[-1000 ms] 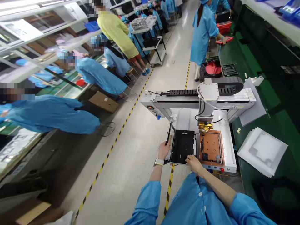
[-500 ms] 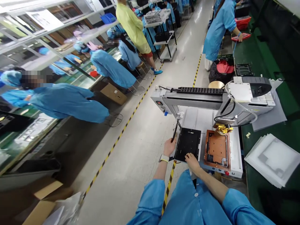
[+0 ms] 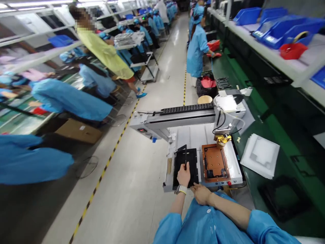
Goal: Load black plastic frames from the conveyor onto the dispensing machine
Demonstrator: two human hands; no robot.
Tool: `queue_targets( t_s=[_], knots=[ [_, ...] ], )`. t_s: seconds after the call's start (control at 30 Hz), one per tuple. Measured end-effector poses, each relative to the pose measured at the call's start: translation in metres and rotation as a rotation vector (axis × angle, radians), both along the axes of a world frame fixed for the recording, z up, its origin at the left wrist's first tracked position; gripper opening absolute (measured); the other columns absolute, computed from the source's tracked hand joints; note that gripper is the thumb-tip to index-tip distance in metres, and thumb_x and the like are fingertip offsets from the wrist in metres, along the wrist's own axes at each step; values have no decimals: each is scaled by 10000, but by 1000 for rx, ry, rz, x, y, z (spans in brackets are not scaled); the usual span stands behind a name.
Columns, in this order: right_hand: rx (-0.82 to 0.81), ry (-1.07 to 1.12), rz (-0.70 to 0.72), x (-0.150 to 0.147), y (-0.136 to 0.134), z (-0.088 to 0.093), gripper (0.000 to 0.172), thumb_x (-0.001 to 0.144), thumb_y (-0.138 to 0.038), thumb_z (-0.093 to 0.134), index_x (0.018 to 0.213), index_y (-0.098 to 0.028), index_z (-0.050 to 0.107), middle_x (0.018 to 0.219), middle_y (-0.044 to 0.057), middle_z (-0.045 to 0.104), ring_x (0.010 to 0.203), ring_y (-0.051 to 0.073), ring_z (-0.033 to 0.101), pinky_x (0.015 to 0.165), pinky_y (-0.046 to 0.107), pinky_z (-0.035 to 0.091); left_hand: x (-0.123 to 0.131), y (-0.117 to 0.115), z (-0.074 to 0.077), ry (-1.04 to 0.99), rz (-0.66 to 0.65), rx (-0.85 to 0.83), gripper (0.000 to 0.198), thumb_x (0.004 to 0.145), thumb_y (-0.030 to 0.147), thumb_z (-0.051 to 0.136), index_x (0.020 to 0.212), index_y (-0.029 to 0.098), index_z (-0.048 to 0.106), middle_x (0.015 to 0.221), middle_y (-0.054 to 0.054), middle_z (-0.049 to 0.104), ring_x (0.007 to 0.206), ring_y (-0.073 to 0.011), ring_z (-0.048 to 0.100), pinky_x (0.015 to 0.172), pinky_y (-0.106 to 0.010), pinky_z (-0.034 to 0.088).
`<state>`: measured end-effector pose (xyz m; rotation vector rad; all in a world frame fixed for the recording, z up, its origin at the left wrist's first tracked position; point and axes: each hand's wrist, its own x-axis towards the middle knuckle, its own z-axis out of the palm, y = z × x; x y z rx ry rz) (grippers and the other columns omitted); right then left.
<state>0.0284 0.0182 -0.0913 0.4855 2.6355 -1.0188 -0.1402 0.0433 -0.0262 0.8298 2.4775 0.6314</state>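
My left hand (image 3: pixel 184 174) is closed on a thin black frame (image 3: pixel 186 156), which is tilted above a flat black plate (image 3: pixel 194 166). The plate lies on the left side of a benchtop gantry machine's white bed. My right hand (image 3: pixel 201 194) rests at the plate's front edge, fingers stretched out and fingertips touching near the corner. To the right of the plate is a copper-coloured fixture (image 3: pixel 215 161) with a black frame set in it. Above that fixture's back edge hangs the machine's brass-coloured head (image 3: pixel 222 139).
The machine's crossbeam (image 3: pixel 182 117) spans behind both fixtures. On the green bench to the right lie a stack of white translucent sheets (image 3: pixel 262 156) and a dark frame (image 3: pixel 284 198). Blue bins (image 3: pixel 279 32) stand on the shelf above. A co-worker (image 3: pixel 196 51) stands farther along the bench.
My left hand has brought the black frame rightward from the plate's left side to over it. My right hand has drawn back to the front edge. The view has turned right.
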Motion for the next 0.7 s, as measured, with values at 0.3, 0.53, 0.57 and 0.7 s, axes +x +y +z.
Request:
queue_targets(
  t_s=[0.3, 0.53, 0.57, 0.7],
  knots=[
    [-153, 238, -1063, 191, 42, 14, 362, 995, -312, 442, 1127, -172, 749, 1101, 98, 761, 1036, 232, 709, 955, 335, 522, 24, 28, -40, -41, -78, -390, 577, 886, 733, 579, 1169, 231, 593, 1180, -162, 756, 1149, -380, 720, 933, -432, 529],
    [269, 181, -1740, 352, 99, -20, 540, 965, -455, 360, 1172, -109, 720, 1222, 181, 724, 1118, 293, 690, 1055, 397, 506, 12, 35, -73, -70, -301, -473, 210, 867, 467, 587, 802, 272, 633, 1070, -136, 795, 1085, -351, 751, 928, -421, 568],
    [335, 140, -1764, 367, 112, -23, 547, 962, -430, 357, 1200, -84, 708, 1229, 199, 714, 1141, 302, 680, 1071, 401, 500, 11, 34, -76, -77, -320, -450, 205, 855, 445, 585, 740, 280, 624, 1007, -121, 799, 1065, -347, 759, 929, -418, 572],
    [454, -140, -1895, 400, 163, -32, 646, 965, -438, 387, 1422, -36, 602, 1359, 260, 620, 1282, 420, 594, 1076, 532, 494, 16, 25, -64, -77, -392, -373, 372, 876, 498, 572, 573, 284, 542, 839, -92, 771, 1011, -353, 779, 951, -469, 587]
  ],
)
